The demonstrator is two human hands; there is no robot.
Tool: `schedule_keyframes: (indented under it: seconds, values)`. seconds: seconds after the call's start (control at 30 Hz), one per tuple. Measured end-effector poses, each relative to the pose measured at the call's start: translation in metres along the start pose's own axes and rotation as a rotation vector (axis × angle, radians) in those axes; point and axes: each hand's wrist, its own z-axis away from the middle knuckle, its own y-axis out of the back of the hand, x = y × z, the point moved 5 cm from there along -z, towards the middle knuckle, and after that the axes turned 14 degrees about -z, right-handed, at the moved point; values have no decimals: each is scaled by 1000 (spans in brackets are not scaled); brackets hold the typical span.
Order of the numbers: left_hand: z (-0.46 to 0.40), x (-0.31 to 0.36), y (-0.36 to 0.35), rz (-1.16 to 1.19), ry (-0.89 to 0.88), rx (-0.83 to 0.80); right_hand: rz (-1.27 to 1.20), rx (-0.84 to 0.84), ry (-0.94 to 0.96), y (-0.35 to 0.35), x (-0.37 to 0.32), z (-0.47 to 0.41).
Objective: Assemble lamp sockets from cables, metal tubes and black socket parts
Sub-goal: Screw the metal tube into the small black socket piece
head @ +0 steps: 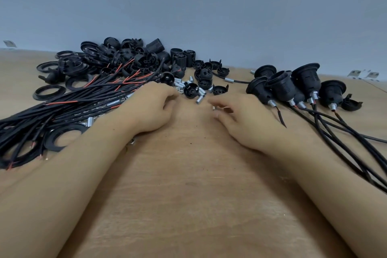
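Wooden table holds all the parts, and the little pile of metal tubes in the middle is the spot to look from. Just in front of the tubes, a bit to the left, rests the left hand. Its fingers curl in loosely and it holds nothing that can be seen. To the front right of the tubes is the right hand. Its fingers are blurry, with something small and shiny by the tips, so it is hard to tell if they pinch it. Left of the tubes lies a big bunch of black cables with red ends. Behind the tubes and to the left sits a heap of black socket parts. Right of the tubes stand finished sockets with cables trailing from them.
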Motion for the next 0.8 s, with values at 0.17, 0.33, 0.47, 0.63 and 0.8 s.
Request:
schedule_keyframes:
  seconds: [0.17,0.33,0.47,0.63,0.8]
  values:
    - [3,-7,9,43,88,84,44,21,-89,4,12,5]
    - [3,-11,14,49,141,93,7,121,-162,10,14,3]
    - [4,-12,17,95,165,110,-12,225,-324,15,24,5]
    - [10,4,21,577,211,193,63,214,-326,20,25,7]
    - [16,36,12,1234,145,20,-517,260,-92,18,5,10]
